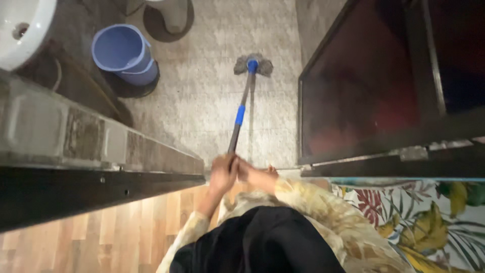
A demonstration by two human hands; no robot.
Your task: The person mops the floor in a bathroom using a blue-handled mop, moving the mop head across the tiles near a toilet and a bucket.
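Head cam, looking straight down. Both hands on the mop handle (237,126) at its near end, approx 6 o'clock of frame centre. Left hand (222,174) wrapped fully round the shaft, fingers closed. Right hand (251,174) just beside it at 3 o'clock, touching the left, also curled shut on the handle; exact finger wrap partly hidden by the left.

Handle: dark shaft w/ blue sleeve mid-length, runs from the hands toward 12 o'clock, tilted slightly right. Mop head (253,64), grey w/ blue socket, lies flat on the pale mottled tile floor (212,101).

Blue bucket (125,53) at 9–10 o'clock of the mop head, well apart, standing on the tiles, inside looks empty. White basin (22,28) at far 10 o'clock corner. Dark door (364,81) at 3 o'clock, swung open. Dark door frame (76,192) at 8 o'clock, tiled wall edge above it. Wood-look floor (111,237) at 7 o'clock, on person's side of the threshold. Leaf-print fabric (429,222) at 4 o'clock. Sleeves pale, patterned.
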